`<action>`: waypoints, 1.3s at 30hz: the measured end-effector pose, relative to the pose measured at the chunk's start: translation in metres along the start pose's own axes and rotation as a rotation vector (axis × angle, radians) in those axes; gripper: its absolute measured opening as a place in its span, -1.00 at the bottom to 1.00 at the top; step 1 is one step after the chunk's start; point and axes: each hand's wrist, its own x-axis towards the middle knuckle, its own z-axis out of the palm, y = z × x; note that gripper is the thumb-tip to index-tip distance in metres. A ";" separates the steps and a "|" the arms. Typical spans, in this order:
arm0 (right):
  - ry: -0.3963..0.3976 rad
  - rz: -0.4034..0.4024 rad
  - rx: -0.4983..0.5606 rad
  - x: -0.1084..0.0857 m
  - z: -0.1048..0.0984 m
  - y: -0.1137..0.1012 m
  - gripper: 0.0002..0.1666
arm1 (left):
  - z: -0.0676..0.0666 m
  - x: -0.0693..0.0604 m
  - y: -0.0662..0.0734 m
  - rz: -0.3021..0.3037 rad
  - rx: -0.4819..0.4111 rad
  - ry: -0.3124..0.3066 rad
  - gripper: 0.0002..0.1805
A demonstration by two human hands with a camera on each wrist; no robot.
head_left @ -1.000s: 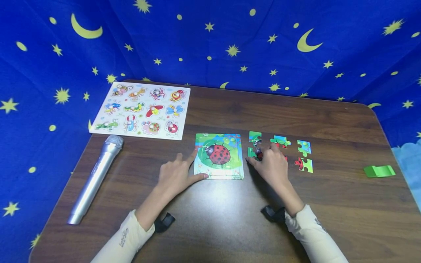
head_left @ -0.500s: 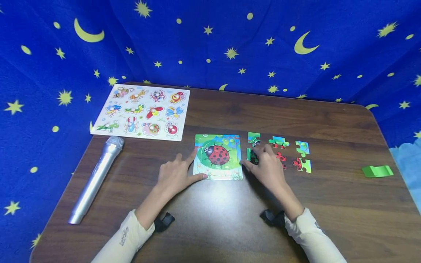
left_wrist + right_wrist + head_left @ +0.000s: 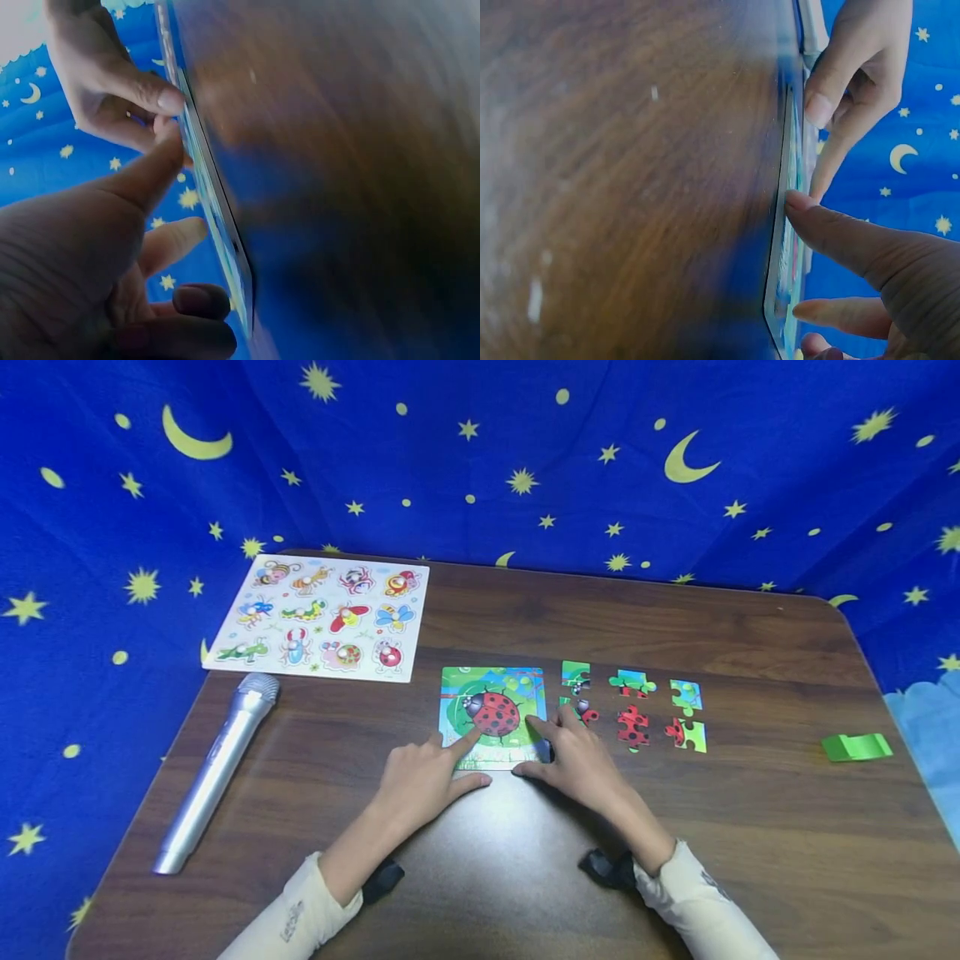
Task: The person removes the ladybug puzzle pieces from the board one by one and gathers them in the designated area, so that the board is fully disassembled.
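Observation:
A square ladybug picture board (image 3: 495, 713) lies flat on the table in the head view. The left hand (image 3: 420, 777) touches its lower left part with an extended index finger, thumb by the near edge. From the right, the right hand (image 3: 581, 764) rests its index fingertip on the board's right part, its thumb at the near edge. Both wrist views show the board (image 3: 217, 217) edge-on with fingertips against it. Right of the board lie separate puzzle pieces, among them a red one (image 3: 633, 725) and a green corner one (image 3: 575, 673); the right hand's fingers partly cover another.
An insect picture board (image 3: 318, 618) lies at the back left, with a silver microphone (image 3: 217, 777) in front of it. A green object (image 3: 857, 747) stands near the right edge. A blue curtain (image 3: 420, 452) with moons and stars hangs behind the table (image 3: 750, 843).
The right hand has moved left from the loose pieces onto the board. The left hand has shifted right, its index finger now farther over the board and its thumb below the near edge.

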 end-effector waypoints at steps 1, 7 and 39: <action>-0.003 -0.002 0.002 0.000 0.001 0.000 -0.08 | 0.000 0.000 0.002 0.004 0.007 0.005 -0.28; 0.004 0.001 -0.010 0.002 0.001 -0.002 -0.11 | 0.002 0.000 0.005 0.016 0.014 0.065 -0.41; 0.170 -0.028 -0.005 0.000 0.010 -0.004 -0.09 | -0.001 0.010 0.000 -0.041 -0.142 -0.041 -0.46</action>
